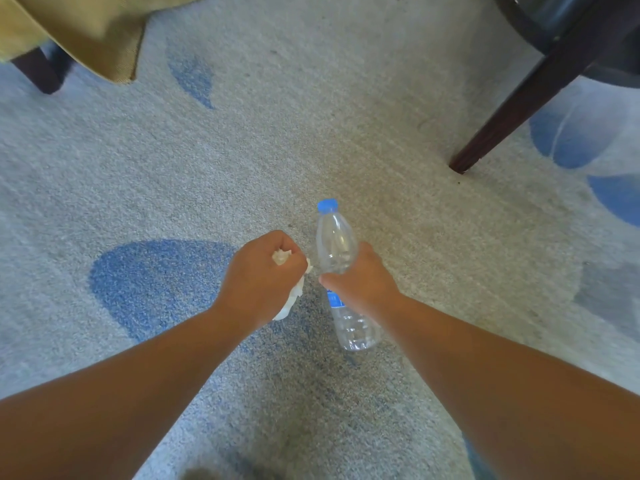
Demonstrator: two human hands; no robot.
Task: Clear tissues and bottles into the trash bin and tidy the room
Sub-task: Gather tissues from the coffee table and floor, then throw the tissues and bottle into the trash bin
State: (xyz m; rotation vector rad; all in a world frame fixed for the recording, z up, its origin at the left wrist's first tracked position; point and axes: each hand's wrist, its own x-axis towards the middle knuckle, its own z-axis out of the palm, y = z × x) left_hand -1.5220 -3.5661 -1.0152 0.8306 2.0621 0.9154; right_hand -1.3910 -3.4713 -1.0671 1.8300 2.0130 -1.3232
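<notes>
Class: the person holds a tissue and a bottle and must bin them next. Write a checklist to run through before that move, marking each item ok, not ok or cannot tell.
1. Left hand closed on the tissue: ok.
2. Right hand gripping the bottle: ok.
3. Blue cap on the bottle: ok.
4. Bottle empty: cannot tell.
5. Trash bin in view: not ok.
6. Chair leg apart from both hands: ok.

Carpet [311, 140] open across centre and far middle; no obstruction there. Far right: dark chair leg [519, 98] slants to the floor. Far left: tan cloth [86, 32] hangs beside a second leg [38, 71].
</notes>
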